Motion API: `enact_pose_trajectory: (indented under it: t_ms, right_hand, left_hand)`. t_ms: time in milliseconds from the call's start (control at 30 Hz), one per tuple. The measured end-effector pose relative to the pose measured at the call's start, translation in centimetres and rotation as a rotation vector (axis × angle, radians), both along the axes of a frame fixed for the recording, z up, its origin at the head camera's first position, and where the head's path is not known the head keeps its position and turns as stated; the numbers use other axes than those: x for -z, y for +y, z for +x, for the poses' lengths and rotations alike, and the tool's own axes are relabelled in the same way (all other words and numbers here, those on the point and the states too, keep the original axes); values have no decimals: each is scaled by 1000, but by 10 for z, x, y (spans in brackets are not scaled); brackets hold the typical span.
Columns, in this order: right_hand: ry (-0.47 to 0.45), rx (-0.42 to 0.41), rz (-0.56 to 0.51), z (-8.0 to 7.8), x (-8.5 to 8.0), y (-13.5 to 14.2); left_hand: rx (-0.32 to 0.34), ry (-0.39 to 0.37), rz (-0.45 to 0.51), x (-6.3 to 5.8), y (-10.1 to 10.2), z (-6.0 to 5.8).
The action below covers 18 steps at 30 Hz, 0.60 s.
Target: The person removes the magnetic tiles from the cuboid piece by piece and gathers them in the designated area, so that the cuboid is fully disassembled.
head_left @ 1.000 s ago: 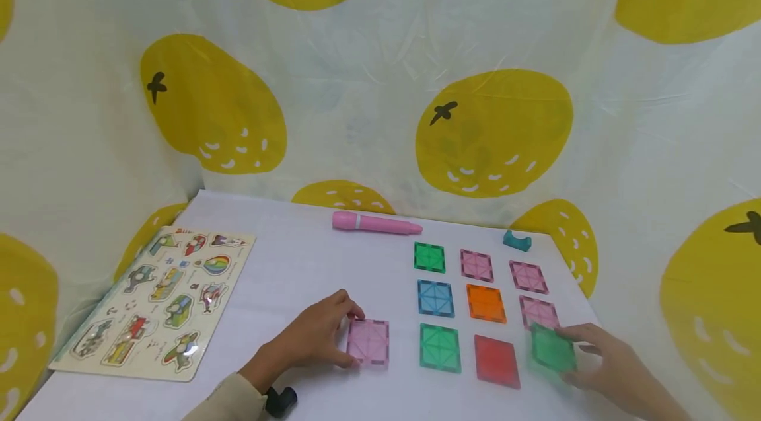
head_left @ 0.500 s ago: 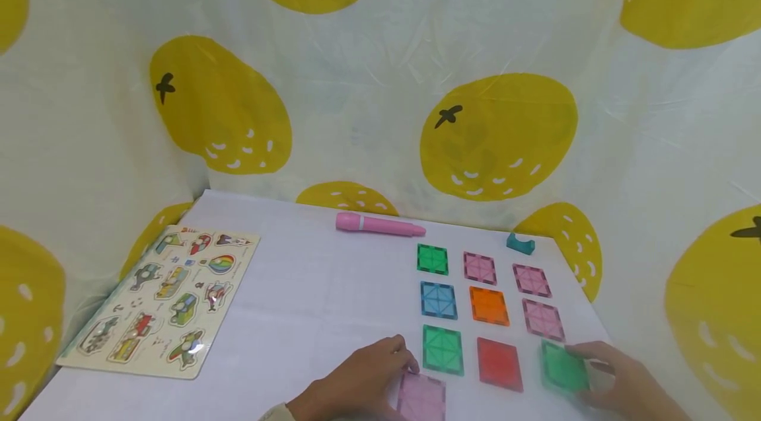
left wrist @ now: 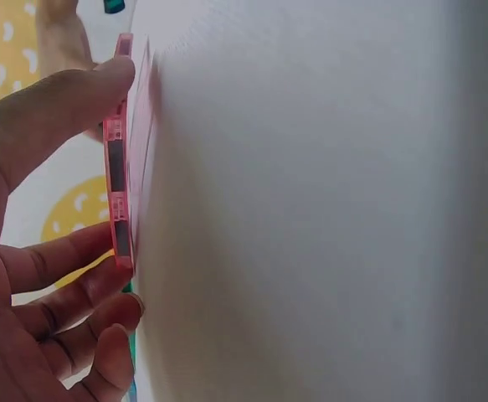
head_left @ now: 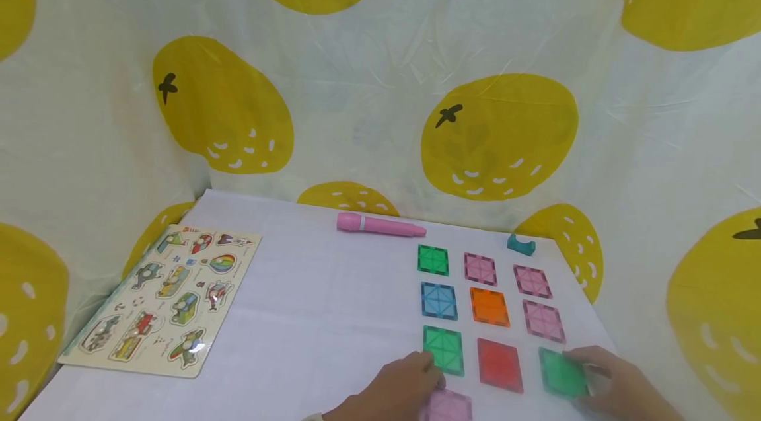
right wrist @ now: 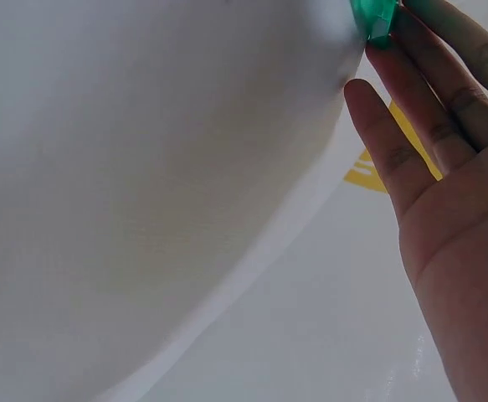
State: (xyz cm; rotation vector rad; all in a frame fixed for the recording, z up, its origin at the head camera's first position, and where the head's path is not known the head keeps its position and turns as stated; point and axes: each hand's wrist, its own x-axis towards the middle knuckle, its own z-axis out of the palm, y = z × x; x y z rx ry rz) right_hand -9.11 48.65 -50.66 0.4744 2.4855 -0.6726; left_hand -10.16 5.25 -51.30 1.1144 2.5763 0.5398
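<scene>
Near the front edge of the head view, my left hand (head_left: 392,389) pinches a pink see-through magnetic tile (head_left: 450,406) by its sides. Edge-on in the left wrist view, the same pink tile (left wrist: 118,167) sits between thumb and fingers, close to the white surface. To the right, my right hand (head_left: 621,381) grips a green magnetic tile (head_left: 561,371) at its right side. Only a corner of that green tile (right wrist: 377,18) shows in the right wrist view. Between the hands lie a red tile (head_left: 500,365) and another green tile (head_left: 442,349).
Behind are a blue tile (head_left: 438,300), an orange tile (head_left: 489,306), a far green tile (head_left: 433,260) and several pink tiles (head_left: 543,320). A pink pen-shaped toy (head_left: 380,225) and a teal piece (head_left: 520,245) lie at the back. A picture puzzle board (head_left: 166,302) lies left.
My left hand has carried the pink tile right and toward the front edge. My right hand has brought the green tile slightly right and nearer, off the pink tile it partly covered.
</scene>
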Motion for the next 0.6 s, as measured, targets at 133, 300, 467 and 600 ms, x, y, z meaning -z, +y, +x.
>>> enact_pose_trajectory:
  t_ms: [133,300,467,600]
  right_hand:
    - [-14,11,9,-3,5,2]
    - [-7,12,15,-3,8,3]
    - [-2,20,9,0,9,1]
    - [10,20,8,3,11,-1]
  left_hand:
    - [18,22,-12,3,2,-1]
    - [20,10,-37,4,4,-2]
    - [10,-8,-49,1,3,-1]
    - [-6,-21,-58,0,3,1]
